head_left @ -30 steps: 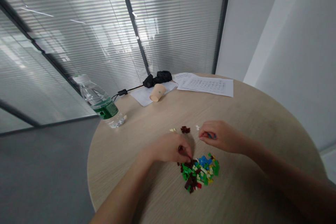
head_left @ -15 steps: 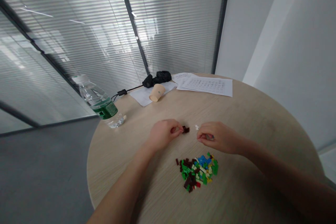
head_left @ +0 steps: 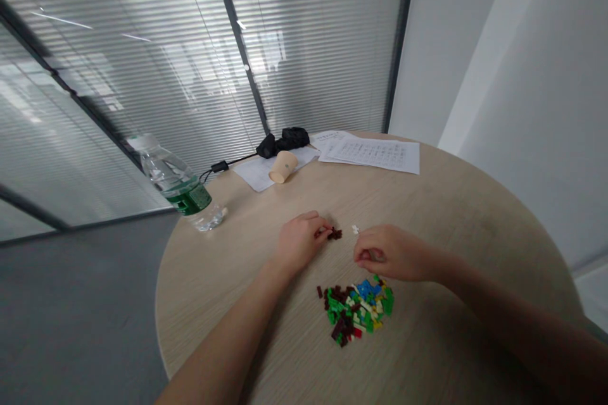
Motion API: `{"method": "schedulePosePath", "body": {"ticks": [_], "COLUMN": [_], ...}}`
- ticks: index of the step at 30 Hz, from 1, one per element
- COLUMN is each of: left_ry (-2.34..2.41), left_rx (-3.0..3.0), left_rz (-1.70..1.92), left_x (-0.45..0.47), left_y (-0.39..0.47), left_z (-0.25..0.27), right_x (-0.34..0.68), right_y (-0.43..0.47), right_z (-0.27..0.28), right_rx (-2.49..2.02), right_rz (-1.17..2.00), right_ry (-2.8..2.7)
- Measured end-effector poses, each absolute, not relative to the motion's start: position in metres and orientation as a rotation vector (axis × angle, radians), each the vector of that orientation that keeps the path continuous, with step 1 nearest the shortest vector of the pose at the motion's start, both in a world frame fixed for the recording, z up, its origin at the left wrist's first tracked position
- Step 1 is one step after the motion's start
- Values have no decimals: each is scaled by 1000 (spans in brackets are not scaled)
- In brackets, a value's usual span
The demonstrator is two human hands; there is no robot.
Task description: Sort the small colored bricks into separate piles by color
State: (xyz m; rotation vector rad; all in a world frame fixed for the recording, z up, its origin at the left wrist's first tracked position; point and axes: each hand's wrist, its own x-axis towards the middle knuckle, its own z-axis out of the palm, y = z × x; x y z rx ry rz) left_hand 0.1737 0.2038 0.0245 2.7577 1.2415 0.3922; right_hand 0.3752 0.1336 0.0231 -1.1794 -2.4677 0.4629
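**Left fingertips at the dark brown bricks, right hand curled beside the pile**

We are pinching with our left hand, thumb and forefinger pressed together at the small cluster of dark brown bricks, which is lying on the round wooden table just past our fingertips. Whether a brick is actually caught between the fingers, we cannot tell; the pieces are too small. Our right hand is resting close by with its fingers curled inward, and what it may be enclosing is hidden from us. A tiny white brick is sitting between the two hands, a little beyond the right knuckles. Nearer to us, just below the right hand, the mixed pile of bricks is spreading out in green, blue, brown, yellow and red. At the far left edge of the table a water bottle is standing. Farther back a paper cup is lying on its side on a sheet, next to a black bundle with its cable, and printed papers are lying to the right.
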Motion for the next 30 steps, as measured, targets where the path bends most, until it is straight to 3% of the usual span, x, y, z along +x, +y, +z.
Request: {"method": "schedulePosePath", "body": {"ticks": [5,15,23,30], "left_ry": [1267,1305,717,623], "left_rx": [2741,2673,2868,2890], "left_rz": [405,521,544,494], "left_x": [173,165,171,177], "left_y": [205,207,207,210], "left_z": [24,32,18,7], "right_x": [377,375,373,373], "right_y": [130,130,130,131], "right_z": [28,24,25,25], "right_rx": [-1025,-980,-1070,-1120], "right_rz": [647,668,642,670], "right_ry": [-2513,-2582,-2580,-2568]}}
